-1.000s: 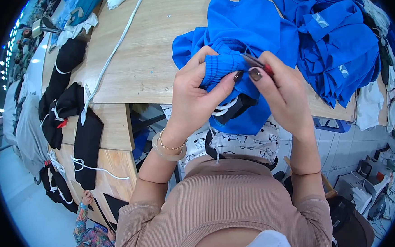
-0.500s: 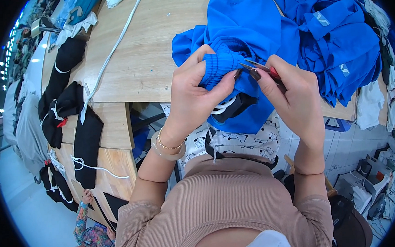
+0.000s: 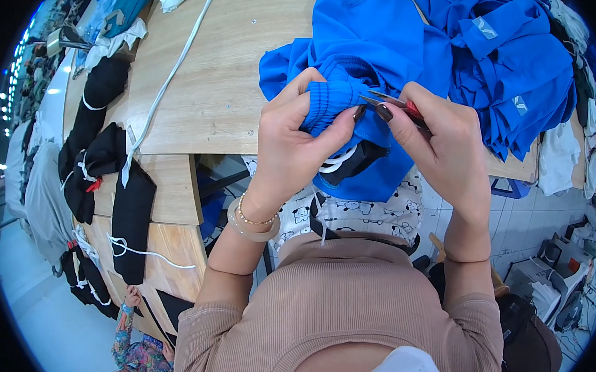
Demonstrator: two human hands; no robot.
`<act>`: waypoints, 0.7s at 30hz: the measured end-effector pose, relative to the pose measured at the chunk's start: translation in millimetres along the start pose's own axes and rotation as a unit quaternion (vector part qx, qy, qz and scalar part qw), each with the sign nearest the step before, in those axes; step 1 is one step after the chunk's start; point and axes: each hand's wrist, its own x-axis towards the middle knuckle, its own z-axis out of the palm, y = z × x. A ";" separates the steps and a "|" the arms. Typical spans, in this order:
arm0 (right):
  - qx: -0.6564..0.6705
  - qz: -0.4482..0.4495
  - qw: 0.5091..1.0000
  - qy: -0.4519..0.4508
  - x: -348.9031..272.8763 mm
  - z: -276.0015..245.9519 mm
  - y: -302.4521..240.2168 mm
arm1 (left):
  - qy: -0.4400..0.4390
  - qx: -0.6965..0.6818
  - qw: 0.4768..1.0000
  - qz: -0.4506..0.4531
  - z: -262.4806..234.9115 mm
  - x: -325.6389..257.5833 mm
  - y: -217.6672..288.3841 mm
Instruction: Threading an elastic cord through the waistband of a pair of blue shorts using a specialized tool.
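A blue garment (image 3: 377, 31) lies bunched at the table's near edge and hangs over it toward my lap. My left hand (image 3: 301, 131) is closed on its gathered elastic waistband, pinching the edge between thumb and fingers. In my right hand (image 3: 438, 126) is a pair of small thread snips (image 3: 412, 108) with a red part at the grip. Their metal tips point left and meet the edge of the waistband, close to my left thumb. Below the waistband show a white cord (image 3: 338, 162) and a dark patch of cloth; what lies inside the folds is hidden.
More blue garments (image 3: 508, 57) with small pale labels are heaped at the right of the wooden table (image 3: 229, 60). Black cloth bundles (image 3: 134, 223) tied with white cord lie at the left, near a long white cord (image 3: 169, 81). Another person (image 3: 141, 362) is at the lower left.
Both hands stay almost in place, with the snips still at the waistband edge. Only slight shifts show in the fingers and the snips.
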 end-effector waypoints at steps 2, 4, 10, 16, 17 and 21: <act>0.013 -0.002 1.000 0.005 0.0 2.5 1.2 | 0.000 -0.033 0.999 -0.013 -0.1 -0.7 -0.3; 0.025 -0.002 1.000 0.011 -0.2 4.6 2.4 | -0.001 -0.046 0.999 -0.017 0.4 -0.4 0.0; 0.031 -0.035 0.999 0.023 1.4 9.9 2.2 | -0.022 -0.022 0.999 -0.015 1.0 -3.3 -1.7; 0.198 0.035 0.970 0.139 -2.6 -6.2 0.8 | 0.002 -0.075 0.996 -0.043 3.7 -0.4 -0.1; 0.160 0.044 0.980 0.109 -2.1 -7.5 0.3 | 0.004 -0.093 0.994 -0.054 3.6 -0.3 -0.6; 0.063 0.032 0.997 0.033 -4.5 -1.1 3.6 | 0.000 -0.098 0.994 -0.050 3.0 -0.8 -2.5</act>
